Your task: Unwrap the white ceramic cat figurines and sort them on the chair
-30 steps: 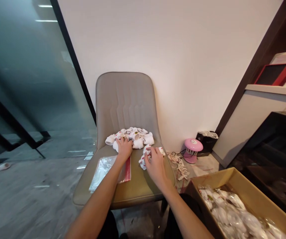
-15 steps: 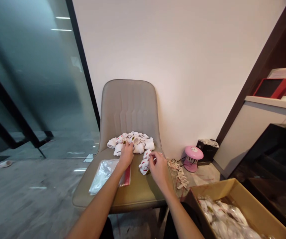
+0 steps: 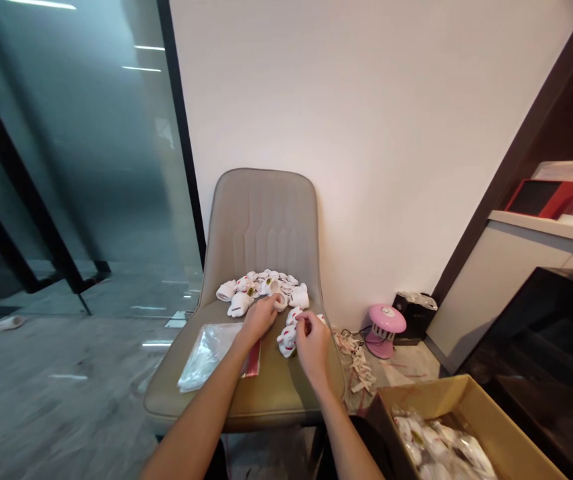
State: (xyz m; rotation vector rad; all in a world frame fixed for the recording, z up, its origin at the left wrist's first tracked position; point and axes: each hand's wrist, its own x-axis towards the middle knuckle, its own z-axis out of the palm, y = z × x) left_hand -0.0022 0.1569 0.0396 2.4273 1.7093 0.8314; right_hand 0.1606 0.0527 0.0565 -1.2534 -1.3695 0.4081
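My left hand (image 3: 260, 318) is at the front of a pile of small white figurines (image 3: 269, 283) with red and gold marks on the chair seat. Its fingers close on one white figurine (image 3: 280, 302), whose open hollow end shows. Another white figurine (image 3: 240, 305) lies to the left of the hand. My right hand (image 3: 313, 343) is closed, thumb and forefinger pinched together beside a few red-marked white figurines (image 3: 287, 339); what it pinches, if anything, is hidden. Under my left forearm lies a stack of clear plastic bags (image 3: 209, 353) with a red edge.
The padded chair (image 3: 266, 213) stands against a white wall. On the right is a cardboard box (image 3: 471, 400) with bagged figurines. A pink lamp-like device (image 3: 385, 327) and paper scraps (image 3: 359, 363) are on the floor. A glass door (image 3: 91, 167) is at left.
My left hand has moved right along the front of the pile to another figurine. My right hand has stayed by the red-marked figurines. The camera view has shifted slightly.
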